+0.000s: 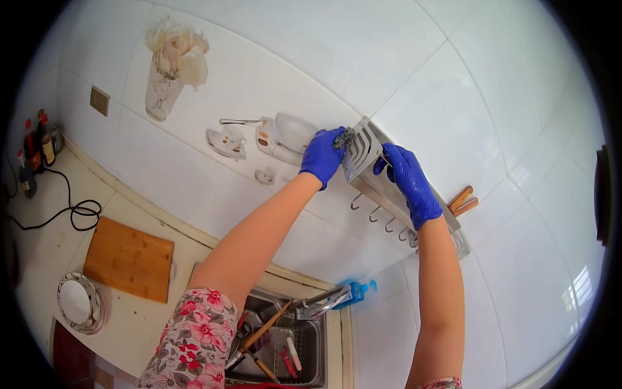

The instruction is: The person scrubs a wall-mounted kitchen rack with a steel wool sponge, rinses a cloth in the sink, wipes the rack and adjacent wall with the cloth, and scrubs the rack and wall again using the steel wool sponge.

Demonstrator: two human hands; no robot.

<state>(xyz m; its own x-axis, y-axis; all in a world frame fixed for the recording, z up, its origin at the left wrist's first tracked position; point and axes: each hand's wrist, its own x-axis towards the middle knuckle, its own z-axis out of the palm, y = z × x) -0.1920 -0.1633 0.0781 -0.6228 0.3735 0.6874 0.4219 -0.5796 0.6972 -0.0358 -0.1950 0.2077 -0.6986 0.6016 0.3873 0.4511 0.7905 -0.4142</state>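
A metal rack [365,153] with a slotted end panel is fixed to the tiled wall. My left hand [322,157], in a blue rubber glove, is closed around a grey steel wool scrubber [345,137] pressed against that panel's outer side. On the other side, my gloved right hand [412,185] reaches over the rack, its fingers bent at the panel's edge and apparently gripping it. Several hooks [374,214] hang along the rack's lower side. Wooden handles [462,201] stick out near its far end.
Below is a steel sink [316,353] holding utensils, with a faucet [322,303] and blue soap bottle [356,293] behind it. A wooden cutting board [129,259], stacked plates [97,305], a black cable [72,209] and several bottles [47,149] stand on the left counter.
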